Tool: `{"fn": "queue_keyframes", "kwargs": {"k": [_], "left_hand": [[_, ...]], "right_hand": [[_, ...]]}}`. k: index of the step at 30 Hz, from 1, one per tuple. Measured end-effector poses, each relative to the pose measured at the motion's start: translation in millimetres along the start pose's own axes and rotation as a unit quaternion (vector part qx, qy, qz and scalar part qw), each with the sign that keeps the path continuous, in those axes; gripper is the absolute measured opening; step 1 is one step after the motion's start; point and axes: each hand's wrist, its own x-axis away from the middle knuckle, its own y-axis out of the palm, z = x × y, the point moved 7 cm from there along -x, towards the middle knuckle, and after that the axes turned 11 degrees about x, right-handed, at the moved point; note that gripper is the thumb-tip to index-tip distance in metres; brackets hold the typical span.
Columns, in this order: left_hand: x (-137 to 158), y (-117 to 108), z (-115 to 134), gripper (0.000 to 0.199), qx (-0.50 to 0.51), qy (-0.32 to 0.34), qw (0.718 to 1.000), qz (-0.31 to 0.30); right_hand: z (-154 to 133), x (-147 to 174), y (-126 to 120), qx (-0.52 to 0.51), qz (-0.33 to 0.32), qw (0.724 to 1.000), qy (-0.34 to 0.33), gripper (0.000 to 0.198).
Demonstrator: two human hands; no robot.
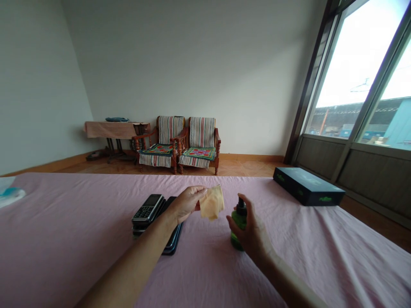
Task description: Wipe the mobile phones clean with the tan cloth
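Note:
My left hand pinches a small yellow cloth by its left side and holds it up near the middle of the view. My right hand is around a green pump spray bottle with a black top. Its index finger lies on the pump head, and the thumb crosses the front of the bottle. The nozzle is close to the cloth, on its right. Beneath my left forearm lie a keypad phone, stacked on something dark, and dark smartphone-like slabs, partly hidden by the arm.
A pink sheet covers the surface. A black box lies at the far right, and a white-and-blue item at the left edge. Beyond stand two wooden armchairs and a cloth-covered table. A window is on the right.

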Motion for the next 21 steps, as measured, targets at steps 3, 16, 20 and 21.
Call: {"fn": "queue_keyframes", "kwargs": {"k": [3, 16, 20, 21], "left_hand": [[1.6, 3.3, -2.0, 0.034, -0.013, -0.014, 1.000, -0.014], [4.7, 3.8, -1.6, 0.035, -0.037, -0.028, 0.998, -0.037], [5.2, 4.2, -2.4, 0.035, -0.040, -0.036, 0.998, -0.042], [5.1, 4.1, -2.5, 0.035, -0.040, -0.037, 0.998, -0.042]], "right_hand": [[-0.2, -1.3, 1.1, -0.001, -0.007, 1.000, 0.005, 0.059], [-2.1, -3.8, -0.4, 0.007, -0.021, 0.999, 0.024, 0.057], [-2.2, -3.5, -0.3, 0.008, -0.018, 1.000, 0.022, 0.055], [-2.3, -3.6, -0.1, 0.008, -0.018, 1.000, 0.020, 0.055]]}}
